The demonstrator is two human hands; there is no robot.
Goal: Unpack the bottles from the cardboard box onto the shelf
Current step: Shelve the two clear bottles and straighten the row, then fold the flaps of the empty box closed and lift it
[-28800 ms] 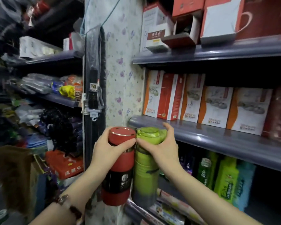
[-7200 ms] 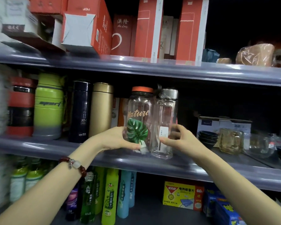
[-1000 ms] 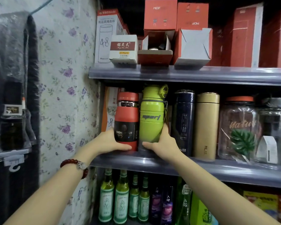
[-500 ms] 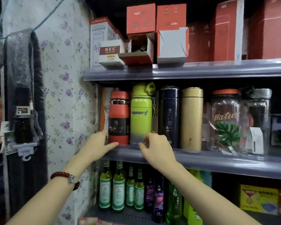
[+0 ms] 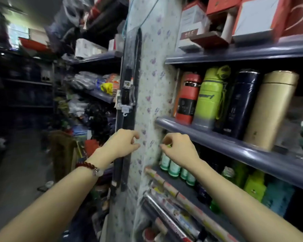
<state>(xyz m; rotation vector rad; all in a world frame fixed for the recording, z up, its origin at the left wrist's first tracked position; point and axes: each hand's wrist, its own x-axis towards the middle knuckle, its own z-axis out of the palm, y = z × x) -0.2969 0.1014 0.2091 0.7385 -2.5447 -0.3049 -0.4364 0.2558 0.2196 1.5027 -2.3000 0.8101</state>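
Observation:
On the grey middle shelf (image 5: 222, 142) at the right stand a red bottle (image 5: 188, 98), a green bottle (image 5: 209, 96), a dark blue flask (image 5: 240, 103) and a gold flask (image 5: 271, 109), all upright in a row. My left hand (image 5: 120, 144) and my right hand (image 5: 177, 149) hover below and left of the shelf edge, fingers loosely curled, holding nothing. A brown cardboard box (image 5: 61, 152) stands on the floor at the lower left, blurred.
A flower-patterned panel (image 5: 150, 95) ends the shelf unit, with a black wrapped item (image 5: 128, 95) hanging on it. Red boxes (image 5: 259, 16) fill the top shelf. Green bottles (image 5: 173, 167) and rolls (image 5: 178, 205) fill the lower shelves. An aisle (image 5: 16, 172) runs at the left.
Both hands have let go of the red and green bottles and dropped below the shelf edge. The view has swung left toward the aisle.

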